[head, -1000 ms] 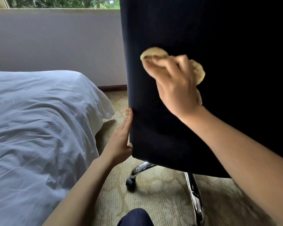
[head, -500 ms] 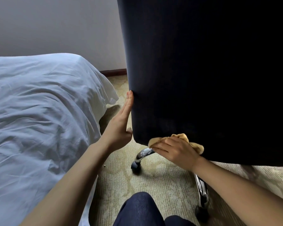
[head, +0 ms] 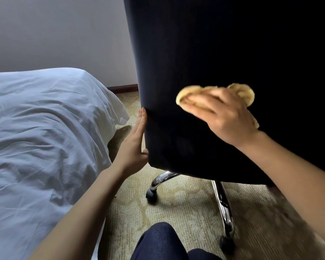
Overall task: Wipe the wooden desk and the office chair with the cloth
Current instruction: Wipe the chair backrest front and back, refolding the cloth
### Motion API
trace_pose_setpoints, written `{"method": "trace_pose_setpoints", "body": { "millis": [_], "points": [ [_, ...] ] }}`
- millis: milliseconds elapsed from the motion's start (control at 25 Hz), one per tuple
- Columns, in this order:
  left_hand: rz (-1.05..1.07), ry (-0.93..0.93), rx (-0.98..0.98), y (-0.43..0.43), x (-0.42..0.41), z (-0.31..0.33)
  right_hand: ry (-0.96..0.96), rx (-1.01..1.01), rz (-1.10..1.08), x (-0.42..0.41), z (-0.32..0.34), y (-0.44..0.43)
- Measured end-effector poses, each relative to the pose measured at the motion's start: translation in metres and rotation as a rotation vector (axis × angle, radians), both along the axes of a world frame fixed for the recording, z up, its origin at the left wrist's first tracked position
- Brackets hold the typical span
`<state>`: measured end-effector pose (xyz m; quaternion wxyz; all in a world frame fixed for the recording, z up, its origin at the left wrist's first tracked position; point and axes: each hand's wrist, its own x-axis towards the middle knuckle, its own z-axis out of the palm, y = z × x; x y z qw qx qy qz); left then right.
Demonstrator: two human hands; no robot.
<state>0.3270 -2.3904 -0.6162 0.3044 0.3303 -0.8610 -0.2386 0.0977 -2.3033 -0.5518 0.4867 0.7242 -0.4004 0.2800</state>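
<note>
The right grip (head: 219,115), fingers laid flat, presses the cloth (head: 244,92) against the dark back of the chair (head: 195,53). The left grip (head: 135,143), straight-fingered, holds nothing and rests along the chair's edge, near the bed (head: 36,119).

Both arms are bare. The left forearm (head: 86,203) is uncovered all the way from the left grip (head: 137,139) down to the lower border of the view. The right forearm (head: 289,175), behind the right grip (head: 223,115), is uncovered as far as the right border, and its lower part looks blurred. The right grip is blurred too, so its small details cannot be told. Below both grips the person wears dark blue trousers (head: 158,243) with a fine diagonal weave, like denim. One knee shows round and full, and beside it a second knee (head: 201,255) shows only its top.
</note>
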Motion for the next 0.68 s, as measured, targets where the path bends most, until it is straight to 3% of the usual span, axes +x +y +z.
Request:
{"method": "trace_pose_setpoints", "body": {
  "millis": [160,280,440,680],
  "points": [
    [-0.033,0.056,0.081,-0.001,0.004,0.000,-0.270,-0.162,0.060,0.038,0.016,-0.036],
    [-0.030,0.121,0.131,-0.002,0.003,-0.004,-0.402,-0.150,0.077,0.056,-0.011,-0.049],
    [-0.030,0.164,0.164,-0.007,0.003,-0.004,-0.217,0.113,0.041,0.063,-0.076,-0.047],
    [0.029,0.041,0.116,-0.008,0.001,0.001,-0.056,0.439,0.062,0.032,-0.164,-0.011]
  ]
}}
